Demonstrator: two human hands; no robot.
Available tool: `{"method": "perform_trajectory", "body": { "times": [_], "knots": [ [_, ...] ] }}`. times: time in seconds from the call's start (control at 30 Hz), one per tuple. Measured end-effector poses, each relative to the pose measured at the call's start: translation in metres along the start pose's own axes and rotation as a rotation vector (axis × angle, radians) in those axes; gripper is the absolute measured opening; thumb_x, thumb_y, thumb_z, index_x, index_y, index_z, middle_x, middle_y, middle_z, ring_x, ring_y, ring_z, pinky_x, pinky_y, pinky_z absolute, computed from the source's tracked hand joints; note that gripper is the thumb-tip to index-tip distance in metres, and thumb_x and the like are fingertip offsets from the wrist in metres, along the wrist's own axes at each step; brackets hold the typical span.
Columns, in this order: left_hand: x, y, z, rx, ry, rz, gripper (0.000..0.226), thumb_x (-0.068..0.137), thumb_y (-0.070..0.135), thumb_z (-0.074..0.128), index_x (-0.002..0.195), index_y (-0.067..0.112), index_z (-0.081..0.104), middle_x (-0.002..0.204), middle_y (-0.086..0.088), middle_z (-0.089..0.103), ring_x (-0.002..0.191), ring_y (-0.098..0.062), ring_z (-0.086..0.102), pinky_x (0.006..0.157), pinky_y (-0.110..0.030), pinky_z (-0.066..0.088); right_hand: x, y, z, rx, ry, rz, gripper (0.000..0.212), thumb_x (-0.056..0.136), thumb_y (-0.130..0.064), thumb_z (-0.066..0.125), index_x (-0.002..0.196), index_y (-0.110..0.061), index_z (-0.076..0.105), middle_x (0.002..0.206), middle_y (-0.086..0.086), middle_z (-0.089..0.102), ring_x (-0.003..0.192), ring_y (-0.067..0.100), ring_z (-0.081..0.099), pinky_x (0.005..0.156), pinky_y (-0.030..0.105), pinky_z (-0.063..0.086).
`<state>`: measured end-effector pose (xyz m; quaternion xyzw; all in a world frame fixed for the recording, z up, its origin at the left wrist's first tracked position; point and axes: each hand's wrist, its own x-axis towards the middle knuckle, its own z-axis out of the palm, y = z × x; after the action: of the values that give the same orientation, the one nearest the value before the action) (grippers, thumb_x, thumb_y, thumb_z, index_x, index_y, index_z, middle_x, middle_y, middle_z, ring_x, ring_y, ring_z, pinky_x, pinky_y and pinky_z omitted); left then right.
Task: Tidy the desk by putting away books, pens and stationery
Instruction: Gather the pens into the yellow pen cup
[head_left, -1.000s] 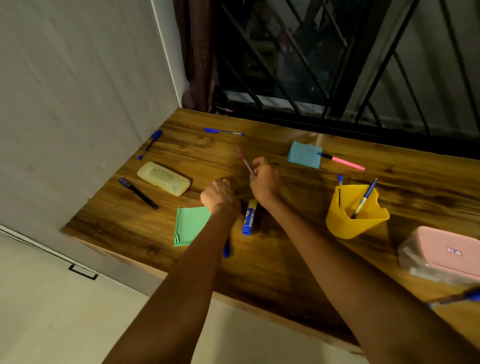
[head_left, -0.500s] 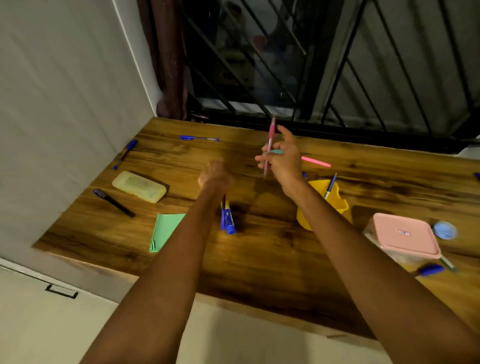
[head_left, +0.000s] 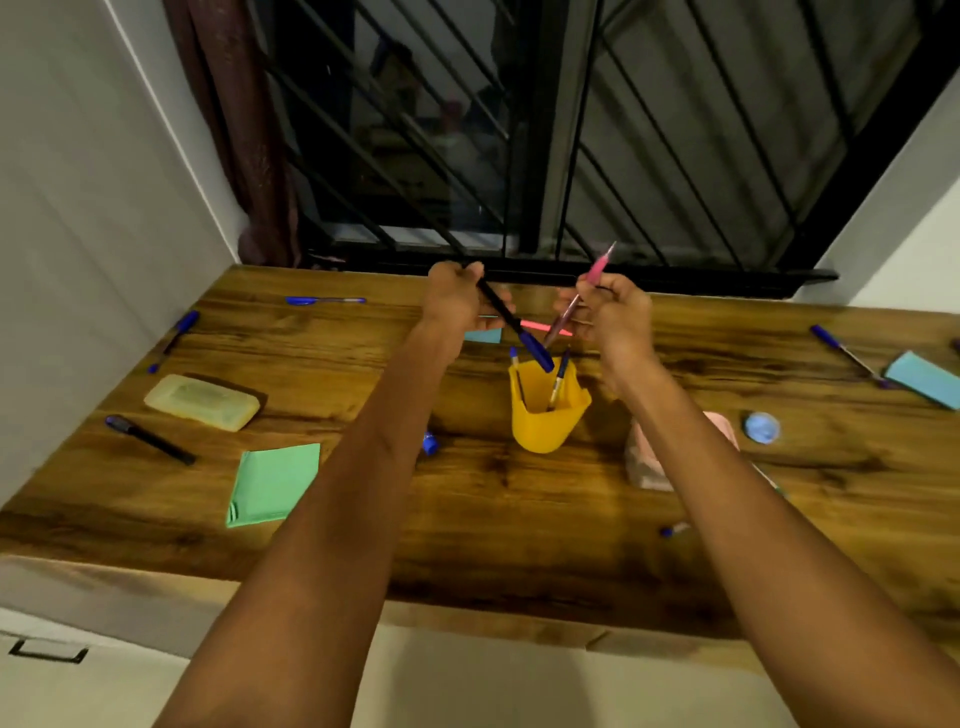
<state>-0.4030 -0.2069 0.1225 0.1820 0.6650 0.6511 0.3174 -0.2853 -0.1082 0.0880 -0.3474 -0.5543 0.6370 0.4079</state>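
My left hand (head_left: 457, 301) grips a black pen with a blue cap (head_left: 514, 325), its capped end slanting down over the rim of the yellow pen cup (head_left: 545, 415). My right hand (head_left: 615, 317) pinches a pink pen (head_left: 579, 296), tip aimed down at the same cup. Two blue pens stand inside the cup. Both hands hover above the wooden desk (head_left: 493, 509). A pink marker (head_left: 537, 326) lies behind the cup, mostly hidden by the hands.
Loose on the desk: a green notepad (head_left: 275, 483), yellowish case (head_left: 202, 402), black marker (head_left: 148, 439), blue pens (head_left: 324, 300) (head_left: 174, 338) (head_left: 847, 356), blue notepads (head_left: 924, 379) (head_left: 483, 335), a pink box (head_left: 649, 462), a round blue item (head_left: 762, 427). Barred window behind, wall left.
Both hands rose and moved right to above the yellow cup. My left hand now holds up a black-and-blue pen. The pink pen has tilted toward the cup. The camera view shifted right.
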Motion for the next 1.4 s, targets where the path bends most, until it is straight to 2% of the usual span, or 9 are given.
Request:
{"method": "perform_trajectory", "body": {
  "times": [0.2,0.3,0.43,0.6,0.8,0.93,1.07,1.23,1.4],
  "knots": [
    [0.004,-0.012,0.008,-0.495,0.112,-0.179,0.007,0.097,0.005,0.046,0.102,0.002,0.05,0.099,-0.019,0.065,0.064,-0.024,0.07,0.062,-0.034,0.06,0.003,0.003,-0.028,-0.019,0.149,0.031,0.014,0.098,-0.011,0.043,0.087,-0.013,0.052,0.074,0.007,0.064,0.055,0.017,0.063,0.054,0.03,0.053],
    [0.003,-0.026,0.018,-0.528,0.035,-0.177,0.009,0.095,0.0,0.049,0.103,0.0,0.046,0.129,-0.023,0.054,0.103,-0.028,0.065,0.064,-0.028,0.06,-0.004,0.003,-0.03,0.042,0.035,0.211,0.012,0.101,-0.016,0.036,0.103,-0.012,0.047,0.082,0.013,0.07,0.059,0.025,0.07,0.057,0.037,0.059],
    [-0.004,-0.037,0.023,-0.513,0.014,-0.18,0.028,0.085,-0.009,0.059,0.109,0.001,0.049,0.099,-0.02,0.065,0.076,-0.024,0.071,0.064,-0.029,0.061,-0.005,-0.004,-0.03,0.269,0.015,0.269,0.017,0.103,-0.015,0.029,0.11,-0.009,0.043,0.089,0.02,0.069,0.067,0.028,0.072,0.058,0.036,0.06],
    [-0.012,-0.049,0.017,-0.169,-0.225,-0.013,0.024,0.082,-0.006,0.064,0.105,-0.002,0.058,0.087,-0.016,0.068,0.067,-0.018,0.072,0.065,-0.027,0.061,0.005,-0.008,-0.033,0.311,0.035,0.264,0.009,0.098,-0.011,0.045,0.092,-0.008,0.05,0.072,0.015,0.07,0.06,0.027,0.072,0.051,0.034,0.058],
    [-0.006,-0.056,0.021,0.499,-0.255,0.255,0.027,0.079,0.01,0.072,0.105,0.0,0.07,0.091,-0.008,0.071,0.072,0.0,0.063,0.064,-0.01,0.047,0.012,-0.015,-0.03,0.149,0.055,0.272,0.009,0.098,-0.013,0.045,0.092,-0.01,0.049,0.084,0.018,0.069,0.064,0.029,0.071,0.057,0.039,0.059],
    [-0.005,-0.057,0.022,0.572,-0.182,0.334,0.027,0.083,0.013,0.068,0.108,0.002,0.069,0.093,-0.003,0.062,0.077,-0.005,0.054,0.056,-0.004,0.042,0.012,-0.021,-0.029,0.2,0.104,0.236,0.006,0.098,-0.012,0.046,0.092,-0.012,0.048,0.08,0.011,0.066,0.066,0.024,0.068,0.064,0.041,0.058],
    [-0.007,-0.066,0.026,0.467,-0.14,0.29,0.021,0.085,0.009,0.066,0.104,-0.001,0.068,0.093,-0.009,0.065,0.069,-0.01,0.057,0.062,-0.015,0.048,0.004,-0.01,-0.031,0.031,0.218,0.114,0.01,0.093,-0.008,0.052,0.09,-0.016,0.057,0.1,0.008,0.068,0.081,0.018,0.07,0.059,0.024,0.053],
    [-0.002,-0.082,0.036,0.769,-0.055,0.289,0.015,0.083,0.017,0.069,0.088,0.003,0.067,0.082,-0.006,0.063,0.077,-0.018,0.059,0.065,-0.029,0.047,-0.016,0.028,-0.024,-0.312,0.176,0.005,0.006,0.083,-0.011,0.068,0.087,-0.013,0.064,0.093,0.006,0.07,0.078,0.015,0.066,0.062,0.017,0.051],
    [-0.003,-0.097,0.037,0.907,0.022,0.242,0.016,0.081,0.025,0.069,0.088,0.011,0.072,0.089,-0.011,0.07,0.089,-0.027,0.063,0.073,-0.038,0.05,-0.027,0.052,-0.02,-0.52,0.089,-0.038,0.012,0.085,-0.011,0.066,0.093,-0.003,0.067,0.094,0.015,0.071,0.086,0.027,0.067,0.076,0.041,0.054]
  ]
}}
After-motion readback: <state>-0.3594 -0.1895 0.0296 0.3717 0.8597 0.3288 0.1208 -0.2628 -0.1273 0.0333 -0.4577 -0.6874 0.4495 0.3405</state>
